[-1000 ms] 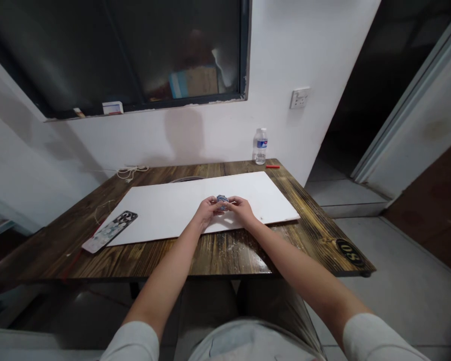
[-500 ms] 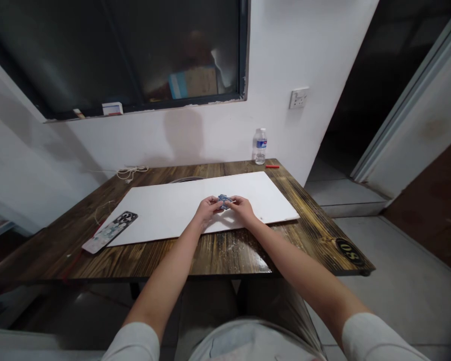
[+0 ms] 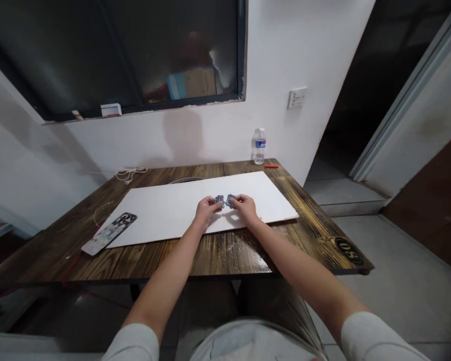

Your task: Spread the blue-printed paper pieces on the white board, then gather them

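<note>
Over the white board (image 3: 165, 213), both hands are close together. My left hand (image 3: 206, 209) pinches a small blue patterned card-like piece (image 3: 219, 201) between thumb and fingers. A similar blue patterned piece (image 3: 230, 201) sits in the grip of my right hand (image 3: 245, 208). A narrow gap separates the two pieces, and their facing edges look uneven. Whether each is a single piece or a small stack I cannot tell. The fingers partly cover both.
A phone in a patterned case (image 3: 110, 233) overlaps the board's left end on the wooden table (image 3: 225, 255). Toward the wall stand a water bottle (image 3: 260, 146), a red pen-like stick (image 3: 271, 166) and a white cable (image 3: 130, 173). A black "80" disc (image 3: 349, 250) marks the right corner.
The blue pieces were together between my hands and are now apart, one in each hand. My right hand has shifted slightly to the right.
</note>
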`<state>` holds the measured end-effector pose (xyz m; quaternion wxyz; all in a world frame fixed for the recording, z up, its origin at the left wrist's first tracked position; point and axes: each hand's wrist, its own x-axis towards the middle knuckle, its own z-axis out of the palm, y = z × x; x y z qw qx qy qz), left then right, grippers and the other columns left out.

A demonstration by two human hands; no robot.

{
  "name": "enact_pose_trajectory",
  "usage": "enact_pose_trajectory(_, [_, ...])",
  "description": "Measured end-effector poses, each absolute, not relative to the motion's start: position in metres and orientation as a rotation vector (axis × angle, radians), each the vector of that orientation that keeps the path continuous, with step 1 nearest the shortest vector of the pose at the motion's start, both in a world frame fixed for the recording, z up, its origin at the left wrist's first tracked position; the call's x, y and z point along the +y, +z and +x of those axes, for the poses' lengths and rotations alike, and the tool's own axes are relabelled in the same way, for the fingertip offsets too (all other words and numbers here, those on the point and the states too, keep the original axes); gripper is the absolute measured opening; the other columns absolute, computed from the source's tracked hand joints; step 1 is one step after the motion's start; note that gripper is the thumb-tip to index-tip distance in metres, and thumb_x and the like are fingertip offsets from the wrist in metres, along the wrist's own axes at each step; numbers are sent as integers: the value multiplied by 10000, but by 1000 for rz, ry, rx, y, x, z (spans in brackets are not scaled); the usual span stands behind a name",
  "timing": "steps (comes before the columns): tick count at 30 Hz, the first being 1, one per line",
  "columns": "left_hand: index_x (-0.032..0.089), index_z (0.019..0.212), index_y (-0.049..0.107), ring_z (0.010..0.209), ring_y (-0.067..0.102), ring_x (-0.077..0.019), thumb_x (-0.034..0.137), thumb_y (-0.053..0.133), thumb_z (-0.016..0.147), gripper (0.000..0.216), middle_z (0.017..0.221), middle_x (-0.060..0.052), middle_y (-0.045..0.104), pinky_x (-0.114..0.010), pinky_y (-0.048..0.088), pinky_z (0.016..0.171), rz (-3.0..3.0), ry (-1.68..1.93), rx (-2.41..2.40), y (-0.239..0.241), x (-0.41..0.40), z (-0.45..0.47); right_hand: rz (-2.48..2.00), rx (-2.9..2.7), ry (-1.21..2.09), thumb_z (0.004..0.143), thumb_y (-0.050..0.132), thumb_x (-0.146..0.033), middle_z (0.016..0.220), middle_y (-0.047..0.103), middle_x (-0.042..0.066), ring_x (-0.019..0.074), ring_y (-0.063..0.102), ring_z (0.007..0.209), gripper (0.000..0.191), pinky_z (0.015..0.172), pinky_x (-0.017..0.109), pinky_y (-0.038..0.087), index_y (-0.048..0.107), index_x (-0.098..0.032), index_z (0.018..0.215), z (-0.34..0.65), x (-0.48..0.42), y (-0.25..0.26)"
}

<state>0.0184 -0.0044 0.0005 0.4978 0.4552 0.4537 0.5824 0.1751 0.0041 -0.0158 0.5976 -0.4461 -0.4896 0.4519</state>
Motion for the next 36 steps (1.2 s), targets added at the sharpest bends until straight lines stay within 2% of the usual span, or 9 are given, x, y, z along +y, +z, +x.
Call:
enact_pose_trajectory(7, [168, 637, 556, 573, 587, -122, 378, 874, 480, 412, 607, 22, 605, -273, 534, 585, 1252, 1458, 1255, -2, -5, 20, -1099, -1325, 874, 670, 675, -410, 567, 665, 11, 164, 611, 578, 231, 591, 260, 446, 615, -197, 604, 174, -1, -15])
enact_pose_trajectory(11, [171, 610, 541, 578, 584, -129, 401, 859, 514, 404, 605, 22, 596, -280, 529, 596, 1332, 1394, 1248, -1, -9, 22, -1058, -1383, 951, 671, 699, -447, 559, 667, 9, 167, 624, 584, 267, 600, 262, 461, 641, -191, 624, 171, -1, -16])
enact_pose_trajectory(18, [166, 622, 579, 621, 610, -149, 420, 869, 485, 409, 650, -5, 648, -262, 482, 619, 1411, 1313, 1250, -2, -8, 21, -1001, -1329, 1095, 586, 771, -519, 598, 693, 38, 195, 661, 606, 372, 614, 286, 495, 656, -179, 678, 172, 3, -19])
enact_pose_trajectory(24, [175, 632, 589, 639, 608, -150, 355, 770, 603, 257, 656, 2, 654, -244, 442, 610, 1581, 1309, 1354, -4, -7, 19, -1022, -1379, 1041, 624, 759, -496, 601, 689, 19, 201, 668, 627, 334, 643, 301, 495, 635, -191, 683, 171, 1, -19])
enact_pose_trajectory(28, [177, 674, 633, 708, 647, -184, 337, 731, 648, 190, 720, -27, 696, -278, 478, 671, 1708, 1288, 1366, -2, -7, 18, -994, -1362, 1064, 608, 771, -503, 611, 681, 11, 204, 667, 622, 349, 640, 307, 496, 608, -201, 671, 171, 1, -18])
enact_pose_trajectory(32, [168, 754, 695, 799, 684, -225, 397, 766, 645, 263, 804, -73, 737, -325, 517, 752, 1739, 1225, 1263, -1, -6, 17, -959, -1305, 1105, 536, 810, -508, 658, 688, 17, 206, 662, 648, 396, 636, 311, 503, 600, -204, 676, 173, 5, -20])
enact_pose_trajectory(36, [161, 835, 742, 962, 681, -270, 386, 786, 637, 303, 984, -115, 747, -377, 517, 865, 1745, 1162, 1217, 0, -7, 18, -992, -1308, 1030, 537, 808, -504, 732, 706, 34, 198, 643, 686, 384, 642, 301, 491, 629, -195, 678, 177, 10, -22])
